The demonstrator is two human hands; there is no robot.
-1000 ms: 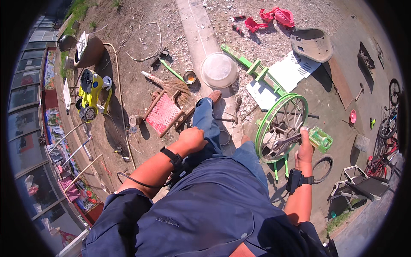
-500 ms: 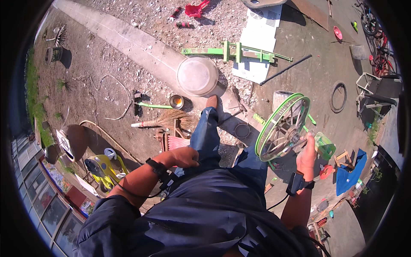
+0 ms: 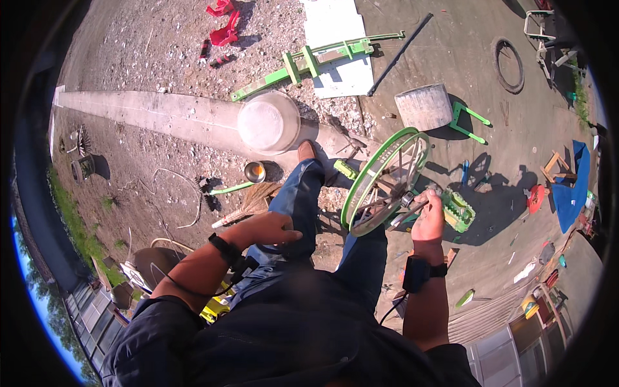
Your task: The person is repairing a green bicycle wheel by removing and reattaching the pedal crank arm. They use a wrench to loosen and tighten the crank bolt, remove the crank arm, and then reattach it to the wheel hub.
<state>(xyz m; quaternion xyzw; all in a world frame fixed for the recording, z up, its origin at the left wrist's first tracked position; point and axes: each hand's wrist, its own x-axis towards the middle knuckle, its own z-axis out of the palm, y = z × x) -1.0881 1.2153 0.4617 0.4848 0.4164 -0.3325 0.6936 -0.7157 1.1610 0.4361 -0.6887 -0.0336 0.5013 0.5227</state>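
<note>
My right hand (image 3: 428,219) is closed around the axle end of a green-rimmed spoked wheel (image 3: 412,151). The wheel stands tilted on edge above my right leg, its hub (image 3: 407,198) facing my fingers. My left hand (image 3: 274,229) hangs over my left thigh, thumb apart from loosely bent fingers, with nothing seen in it. Beyond my right hand, near the ground, is a green toothed frame-like part (image 3: 459,211). A smaller green block (image 3: 346,169) shows left of the rim. How my right fingertips close on the axle is partly hidden.
A pale upturned tub (image 3: 267,122) stands before my left foot. Beyond lie a long green metal frame (image 3: 309,64), a white panel (image 3: 335,35) and a dark bar (image 3: 401,55). To the right are a grey cylinder (image 3: 424,106) and a tyre (image 3: 509,64). A straw broom (image 3: 258,201) lies left.
My view has turned, so the ground things have shifted. The wheel and my right hand sit further left in the picture, the wheel still held. My left hand's fingers have loosened from a fist.
</note>
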